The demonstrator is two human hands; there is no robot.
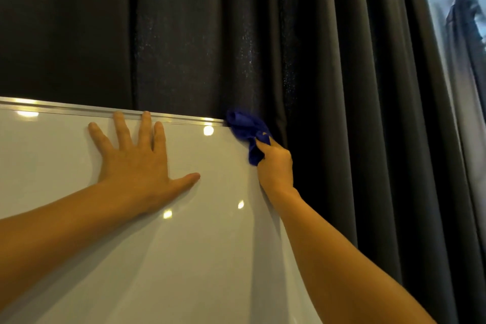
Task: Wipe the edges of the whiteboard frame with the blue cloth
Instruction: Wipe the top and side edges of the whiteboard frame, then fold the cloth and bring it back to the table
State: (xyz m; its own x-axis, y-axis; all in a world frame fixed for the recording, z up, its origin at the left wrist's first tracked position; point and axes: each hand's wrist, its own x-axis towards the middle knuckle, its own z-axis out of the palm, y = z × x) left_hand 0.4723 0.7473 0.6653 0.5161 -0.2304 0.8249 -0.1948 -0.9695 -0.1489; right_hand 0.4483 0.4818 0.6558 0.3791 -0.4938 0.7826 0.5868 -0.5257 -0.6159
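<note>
The whiteboard (79, 179) fills the lower left of the head view, glossy white with a silver metal frame (79, 110) along its top edge. My left hand (134, 158) lies flat on the board with fingers spread, two fingertips reaching the top frame. My right hand (276, 166) grips the bunched blue cloth (246, 130) at the board's upper right corner. The cloth covers that corner and the top of the right edge. My right forearm hides much of the right edge below.
A dark grey pleated curtain (328, 73) hangs close behind and to the right of the board. A bright window strip (457, 34) shows at the far right. Ceiling lights reflect as bright spots on the board.
</note>
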